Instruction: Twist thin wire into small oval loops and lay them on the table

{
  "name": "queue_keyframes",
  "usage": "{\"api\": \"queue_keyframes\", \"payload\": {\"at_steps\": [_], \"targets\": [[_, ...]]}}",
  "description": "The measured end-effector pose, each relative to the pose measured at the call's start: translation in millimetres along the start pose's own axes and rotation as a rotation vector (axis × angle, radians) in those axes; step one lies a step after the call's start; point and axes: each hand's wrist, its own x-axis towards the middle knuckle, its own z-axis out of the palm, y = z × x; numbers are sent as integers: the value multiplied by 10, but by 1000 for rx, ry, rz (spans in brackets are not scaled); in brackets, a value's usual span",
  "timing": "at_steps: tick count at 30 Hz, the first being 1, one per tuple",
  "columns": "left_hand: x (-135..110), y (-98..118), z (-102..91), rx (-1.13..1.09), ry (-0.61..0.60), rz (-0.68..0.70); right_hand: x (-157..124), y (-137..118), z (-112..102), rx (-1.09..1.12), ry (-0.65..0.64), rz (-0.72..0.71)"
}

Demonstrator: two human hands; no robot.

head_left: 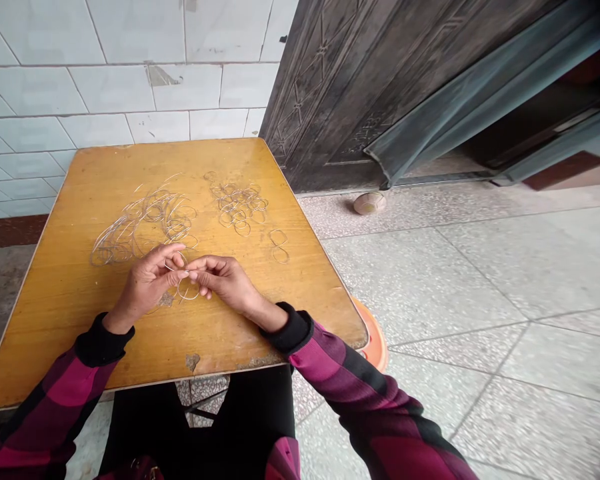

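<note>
1. Two bare hands are working close together above the tabletop: the left hand point(147, 283) and the right hand point(225, 281) are curling inward, and their fingertips point(193, 265) are meeting and appear to be pinching a thin silver wire ring point(188, 291). Neither hand is clenched into a fist or letting go.
2. That ring is hanging just below the meeting fingertips, between both palms and close to the table surface.
3. Just ahead of the left hand, a loose tangled heap of silver wire loops point(143, 223) is spreading across the table, with its nearest loops almost reaching the fingers.
4. Farther ahead of the right hand, a tighter cluster of small interlinked wire rings point(237, 207) is lying apart from the heap, and two separate wire rings point(279, 245) are resting beyond it, one just above the other.
5. Much wire is remaining in the heap, though the exact count cannot be told.
6. Everything is lying on a worn yellow wooden tabletop point(55, 320), whose near edge is chipping.
7. Beyond it, a white tiled wall point(105, 87) and a dark embossed metal door point(360, 87) are rising from a speckled stone floor point(480, 280).
</note>
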Motion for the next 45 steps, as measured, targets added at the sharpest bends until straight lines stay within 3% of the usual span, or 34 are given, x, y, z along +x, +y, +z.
{"api": "queue_keyframes", "payload": {"at_steps": [9, 17, 27, 30, 35, 37, 41, 45], "targets": [[25, 30, 47, -120, -85, -55, 9, -35, -41, 48, -81, 43], [0, 29, 21, -100, -205, -272, 25, -82, -110, 14, 68, 1], [-27, -1, 129, -352, -165, -450, 22, -39, -43, 32, 144, -44], [-26, -15, 134, -336, -138, -416, 24, -48, -62, 23, 113, -31], [11, 10, 59, -285, 42, -258, 14, -28, -77, -59, -25, 28], [26, 34, 16, -282, 27, -238, 1, -17, -74, -131, -87, 37], [32, 50, -31, -302, -100, -324, -26, -17, -72, -305, -158, 10], [19, 16, 13, -372, -102, -352, -36, -3, -54, -385, -179, -39]]}}
